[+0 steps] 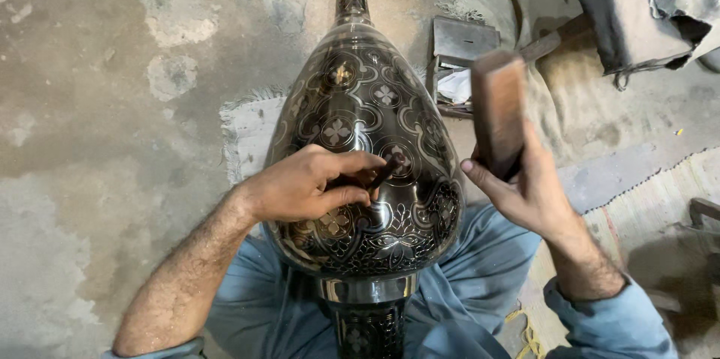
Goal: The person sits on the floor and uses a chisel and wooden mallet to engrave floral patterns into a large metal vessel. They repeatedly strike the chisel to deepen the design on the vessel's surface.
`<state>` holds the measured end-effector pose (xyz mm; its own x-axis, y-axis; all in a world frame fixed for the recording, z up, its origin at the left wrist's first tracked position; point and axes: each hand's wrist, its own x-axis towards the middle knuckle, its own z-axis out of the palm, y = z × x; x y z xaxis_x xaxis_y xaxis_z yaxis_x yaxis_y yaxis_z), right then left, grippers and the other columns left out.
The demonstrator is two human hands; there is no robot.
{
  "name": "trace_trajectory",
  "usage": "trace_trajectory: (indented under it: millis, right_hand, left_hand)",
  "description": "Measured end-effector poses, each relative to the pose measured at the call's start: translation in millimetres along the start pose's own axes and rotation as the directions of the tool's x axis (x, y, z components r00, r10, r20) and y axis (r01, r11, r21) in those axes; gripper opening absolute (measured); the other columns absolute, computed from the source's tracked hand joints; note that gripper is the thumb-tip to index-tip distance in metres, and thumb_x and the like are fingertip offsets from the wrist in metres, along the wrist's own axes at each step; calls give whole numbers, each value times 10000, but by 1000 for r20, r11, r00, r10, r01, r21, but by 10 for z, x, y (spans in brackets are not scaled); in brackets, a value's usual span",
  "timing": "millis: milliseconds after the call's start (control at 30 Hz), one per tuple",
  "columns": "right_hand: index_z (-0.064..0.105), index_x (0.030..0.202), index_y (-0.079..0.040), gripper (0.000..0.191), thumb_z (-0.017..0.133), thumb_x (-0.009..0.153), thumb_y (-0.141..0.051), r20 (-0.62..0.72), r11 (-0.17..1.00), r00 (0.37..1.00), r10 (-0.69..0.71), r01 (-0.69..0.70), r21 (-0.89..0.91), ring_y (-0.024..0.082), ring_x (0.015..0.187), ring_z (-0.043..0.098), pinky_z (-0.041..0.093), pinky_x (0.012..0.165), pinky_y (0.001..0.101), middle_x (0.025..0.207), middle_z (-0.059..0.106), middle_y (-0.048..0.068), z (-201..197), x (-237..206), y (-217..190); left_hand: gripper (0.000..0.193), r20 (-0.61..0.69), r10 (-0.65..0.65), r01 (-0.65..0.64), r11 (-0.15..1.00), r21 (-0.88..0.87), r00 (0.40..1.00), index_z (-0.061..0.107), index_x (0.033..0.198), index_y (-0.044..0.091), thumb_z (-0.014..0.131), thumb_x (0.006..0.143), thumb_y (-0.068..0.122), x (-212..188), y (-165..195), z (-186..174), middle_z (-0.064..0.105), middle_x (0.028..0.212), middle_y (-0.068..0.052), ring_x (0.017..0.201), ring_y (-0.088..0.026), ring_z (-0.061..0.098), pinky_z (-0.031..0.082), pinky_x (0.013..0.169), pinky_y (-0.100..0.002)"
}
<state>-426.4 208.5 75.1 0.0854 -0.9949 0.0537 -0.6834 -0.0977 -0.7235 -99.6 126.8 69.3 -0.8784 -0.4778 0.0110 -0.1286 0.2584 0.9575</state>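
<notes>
Pinching a chisel (384, 174) against the engraved vase (360, 104), left hand (304, 183) closed; right hand (517, 186) grips a wooden block (497, 111).

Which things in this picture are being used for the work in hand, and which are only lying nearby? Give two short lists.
In use:
- engraved metal vase, lying across the lap
- small chisel, held by the left hand against the vase
- wooden mallet, raised in the right hand

Lying about:
- small metal box on the floor
- grey cloth bundle
- woven mat
</notes>
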Motion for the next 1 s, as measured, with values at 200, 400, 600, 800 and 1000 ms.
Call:
trace_trajectory:
  millis: [200, 400, 600, 800, 1000]
  right_hand:
    - [569, 1282, -64, 522, 830, 831, -103, 32, 983, 986, -164, 167, -82, 223, 920, 647, 541, 800, 393, 997, 656, 64, -166, 306, -144]
    - [549, 1337, -84, 580, 806, 821, -137, 156, 976, 973, -172, 190, -108, 249, 905, 687, 564, 823, 449, 987, 694, 93, -207, 546, -292]
    - [501, 1352, -86, 605, 784, 837, -229, 277, 894, 901, -333, 396, -212, 253, 947, 752, 620, 792, 423, 1076, 721, 88, -285, 870, -517]
    - [494, 1400, -89, 643, 776, 824, -145, 481, 774, 788, -384, 559, -297, 308, 915, 740, 624, 743, 446, 1053, 704, 142, -261, 1192, -857]
    - [493, 1403, -101, 632, 744, 823, -121, 525, 742, 756, -390, 596, -307, 310, 853, 740, 623, 707, 454, 1063, 689, 121, -291, 1294, -1121]
  left_hand:
    - [459, -71, -81, 84, 995, 45, 994, 608, 1371, 88, 720, 937, 190, -57, 37, 54, 800, 1123, -110, 1050, -224, 791, 625, 953, -377]
    - [404, -226, -180, 171, 984, -58, 957, 618, 1340, 104, 685, 957, 215, -235, 10, 243, 787, 1178, -92, 1105, -248, 771, 622, 983, -424]
    - [382, -423, -276, 238, 961, -141, 863, 623, 1282, 82, 737, 930, 177, -382, -21, 449, 808, 1116, -97, 1083, -234, 783, 596, 1008, -411]
    - [385, -567, -304, 133, 937, -323, 766, 583, 1292, 16, 719, 941, 97, -466, -42, 666, 801, 1088, -100, 1040, -192, 781, 630, 958, -340]
    - [412, -662, -359, 93, 911, -401, 658, 570, 1257, 3, 756, 890, 29, -467, -45, 782, 802, 1057, -117, 958, -163, 772, 636, 847, -296]
